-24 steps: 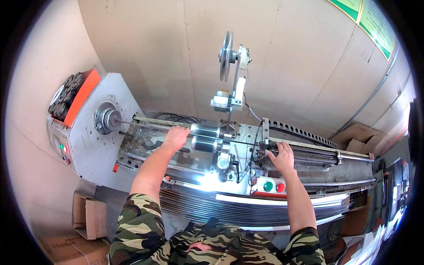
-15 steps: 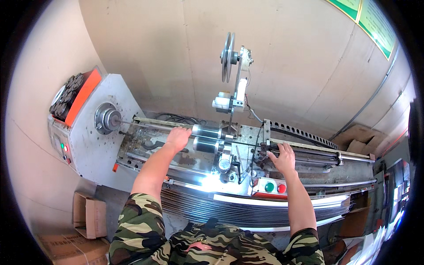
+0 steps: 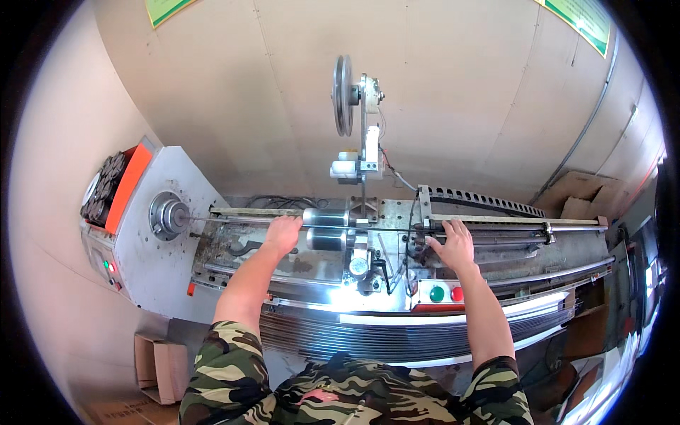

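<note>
A long thin metal rod [image 3: 243,219] stretches from the round chuck [image 3: 170,215] on the left across the machine bed. My left hand [image 3: 285,234] is closed around it, just left of two dark, shiny rollers [image 3: 326,239]. Its fingertips are hidden from above. My right hand [image 3: 457,244] lies at the right-hand slide, fingers and thumb apart, touching the dark bar [image 3: 496,229] beside a small metal clamp block [image 3: 425,232]. Between the hands, the rod's dark continuation passes the roller bracket and a round gauge [image 3: 359,266].
A reel [image 3: 343,95] stands on an upright arm behind the rollers. Several long rods [image 3: 411,340] lie along the near side. A box with green and red buttons [image 3: 438,292] sits in front of my right hand. Cardboard boxes [image 3: 161,368] stand at lower left.
The whole view has turned slightly, so the machine lies more level in it. Both hands keep nearly the same places on the machine.
</note>
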`<state>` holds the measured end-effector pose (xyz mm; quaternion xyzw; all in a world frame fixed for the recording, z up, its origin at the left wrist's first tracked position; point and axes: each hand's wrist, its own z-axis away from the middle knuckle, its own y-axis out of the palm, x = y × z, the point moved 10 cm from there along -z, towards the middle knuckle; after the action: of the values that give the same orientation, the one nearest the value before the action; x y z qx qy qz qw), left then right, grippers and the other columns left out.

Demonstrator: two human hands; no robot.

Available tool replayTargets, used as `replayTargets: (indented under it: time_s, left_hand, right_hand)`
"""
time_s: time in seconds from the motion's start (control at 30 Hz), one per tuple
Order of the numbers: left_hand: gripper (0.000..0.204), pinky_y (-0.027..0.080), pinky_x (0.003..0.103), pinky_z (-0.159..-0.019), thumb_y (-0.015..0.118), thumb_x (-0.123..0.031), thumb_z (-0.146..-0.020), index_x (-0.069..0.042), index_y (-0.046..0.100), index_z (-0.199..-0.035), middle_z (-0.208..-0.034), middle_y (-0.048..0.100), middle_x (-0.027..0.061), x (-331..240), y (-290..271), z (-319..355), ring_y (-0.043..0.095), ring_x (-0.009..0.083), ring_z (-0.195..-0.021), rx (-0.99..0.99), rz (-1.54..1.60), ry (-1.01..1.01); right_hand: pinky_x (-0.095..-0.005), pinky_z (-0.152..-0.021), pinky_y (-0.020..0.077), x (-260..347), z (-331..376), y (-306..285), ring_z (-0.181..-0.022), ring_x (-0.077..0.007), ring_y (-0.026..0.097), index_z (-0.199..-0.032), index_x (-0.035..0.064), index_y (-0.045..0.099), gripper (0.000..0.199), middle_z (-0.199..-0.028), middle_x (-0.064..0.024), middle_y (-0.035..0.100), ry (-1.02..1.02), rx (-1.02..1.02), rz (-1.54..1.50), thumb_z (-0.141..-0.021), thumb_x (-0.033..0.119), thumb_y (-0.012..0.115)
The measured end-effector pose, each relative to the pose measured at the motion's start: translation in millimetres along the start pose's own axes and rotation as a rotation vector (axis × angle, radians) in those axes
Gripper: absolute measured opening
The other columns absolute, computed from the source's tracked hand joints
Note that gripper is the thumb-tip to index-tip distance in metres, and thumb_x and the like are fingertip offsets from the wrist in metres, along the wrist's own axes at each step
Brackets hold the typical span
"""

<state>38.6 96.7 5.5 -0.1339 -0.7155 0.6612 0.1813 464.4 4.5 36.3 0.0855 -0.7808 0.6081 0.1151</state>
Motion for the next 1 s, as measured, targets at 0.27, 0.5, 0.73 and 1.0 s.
replayTargets:
  time_s: [0.27,0.5,0.73,1.0]
  left_hand:
    - [0.017,0.05,0.047,-0.086,0.053,-0.009,-0.087,-0.005,0.062,-0.1,-0.097,0.068,0.0156,-2.7,-0.3,-0.2,0.064,0.0338,-0.099,-0.02,0.024,0.008]
    - [0.015,0.051,0.046,-0.083,0.054,-0.009,-0.085,-0.006,0.061,-0.098,-0.095,0.069,0.0148,0.1,7.1,-3.3,0.065,0.0331,-0.096,-0.038,0.004,0.013]
    - [0.016,0.05,0.045,-0.083,0.056,-0.008,-0.083,-0.007,0.062,-0.098,-0.095,0.069,0.0125,4.2,12.2,-8.3,0.065,0.0312,-0.097,-0.034,-0.004,0.021]
    - [0.017,0.051,0.046,-0.082,0.053,-0.009,-0.085,-0.005,0.061,-0.099,-0.093,0.068,0.0158,6.0,12.8,-12.7,0.065,0.0335,-0.094,-0.086,0.021,0.055]
  right_hand:
    - [-0.0452,-0.116,0.0318,-2.9,-0.3,0.6,-0.139,-0.0343,0.041,-0.133,0.0028,0.058,0.067,-0.142,-0.0203,0.052,0.011,0.003,0.015,-0.084,0.048,0.071]
    - [-0.0454,-0.116,0.0321,-3.0,-2.2,-0.2,-0.139,-0.035,0.042,-0.132,0.0026,0.06,0.069,-0.143,-0.021,0.052,0.011,-0.002,0.007,-0.084,0.051,0.071]
    - [-0.0455,-0.115,0.0324,-3.1,-7.1,0.7,-0.139,-0.0353,0.041,-0.131,0.0023,0.06,0.069,-0.143,-0.0213,0.051,0.019,-0.004,0.001,-0.084,0.051,0.071]
    - [-0.0451,-0.115,0.0331,1.6,-12.7,-2.2,-0.138,-0.0351,0.042,-0.13,0.0019,0.061,0.068,-0.141,-0.0206,0.052,0.009,-0.032,-0.009,-0.083,0.049,0.073]
